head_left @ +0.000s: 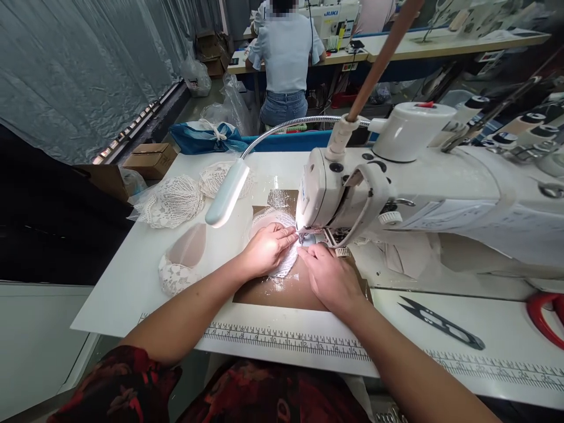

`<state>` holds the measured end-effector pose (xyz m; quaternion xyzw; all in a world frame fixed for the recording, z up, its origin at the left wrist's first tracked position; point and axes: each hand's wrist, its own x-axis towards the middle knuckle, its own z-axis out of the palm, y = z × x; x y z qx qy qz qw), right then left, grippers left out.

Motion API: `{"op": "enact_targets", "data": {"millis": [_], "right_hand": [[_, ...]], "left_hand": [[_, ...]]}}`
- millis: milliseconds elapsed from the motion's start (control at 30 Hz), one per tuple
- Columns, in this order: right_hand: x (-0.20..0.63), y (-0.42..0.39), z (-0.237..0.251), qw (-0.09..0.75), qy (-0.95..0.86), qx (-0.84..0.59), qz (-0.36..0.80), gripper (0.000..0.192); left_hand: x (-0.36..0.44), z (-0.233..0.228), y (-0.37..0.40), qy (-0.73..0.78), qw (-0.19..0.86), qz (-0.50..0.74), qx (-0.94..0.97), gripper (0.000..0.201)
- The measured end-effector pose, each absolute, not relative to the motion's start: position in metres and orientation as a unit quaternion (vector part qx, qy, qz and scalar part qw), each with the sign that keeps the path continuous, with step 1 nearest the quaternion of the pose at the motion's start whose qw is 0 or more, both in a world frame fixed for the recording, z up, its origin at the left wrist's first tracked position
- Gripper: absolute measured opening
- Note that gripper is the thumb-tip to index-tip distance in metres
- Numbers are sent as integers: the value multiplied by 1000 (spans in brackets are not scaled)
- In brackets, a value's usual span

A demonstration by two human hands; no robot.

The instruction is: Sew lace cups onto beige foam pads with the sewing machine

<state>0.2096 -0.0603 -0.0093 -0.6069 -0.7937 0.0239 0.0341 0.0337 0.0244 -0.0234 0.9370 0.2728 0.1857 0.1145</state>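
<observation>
A white lace bra cup (pixel 285 268) lies under the presser foot (pixel 301 237) of a white sewing machine (pixel 343 194). My left hand (pixel 269 249) rests over the cup, its fingers pressed together and pinching the lace just left of the needle. On the near right side, my right hand (pixel 331 274) has its fingers closed at the cup's edge, close by the needle. Beneath both hands is a shiny brown taped sheet (pixel 277 295). The fabric right at the fingertips is partly hidden.
More lace cups (pixel 173 201) lie at the left, with another cup (pixel 181 264) nearer me. A lamp (pixel 228 194) on a bendable arm hangs above the table. Thread snips (pixel 443 323) and red-handled scissors (pixel 546 317) sit at the right. Ahead, a person (pixel 286 59) sits at another table.
</observation>
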Motion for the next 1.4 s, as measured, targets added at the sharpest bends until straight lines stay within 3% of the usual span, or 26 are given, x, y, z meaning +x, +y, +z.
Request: {"op": "enact_targets", "data": {"millis": [333, 500, 733, 833, 933, 1033, 1133, 1200, 1300, 1400], "right_hand": [[211, -64, -14, 104, -781, -615, 13, 42], [215, -62, -21, 165, -792, -588, -2, 40], [219, -59, -29, 186, -794, -579, 0, 39], [221, -59, -29, 196, -782, -591, 36, 37], [223, -64, -20, 248, -769, -576, 124, 34], [217, -78, -4, 284, -736, -538, 298, 36], [195, -98, 8, 294, -643, -471, 528, 60], [171, -112, 13, 360, -554, -389, 642, 82], [136, -128, 15, 412, -419, -328, 740, 78], [126, -138, 14, 457, -333, -328, 757, 68]], "left_hand": [[32, -11, 6, 372, 29, 95, 923, 45], [-1, 16, -11, 418, 86, 78, 901, 38], [-131, 15, -39, 688, 83, 235, 682, 19], [-168, 3, -58, 698, 96, 278, 653, 18], [-179, -2, -82, 682, 129, 318, 645, 26], [-174, 5, -105, 625, 259, 432, 597, 30], [-155, 21, -122, 496, 427, 517, 552, 29], [-135, 33, -128, 432, 476, 496, 584, 28], [-99, 44, -123, 365, 482, 420, 677, 25], [-70, 40, -105, 341, 407, 355, 770, 27]]}}
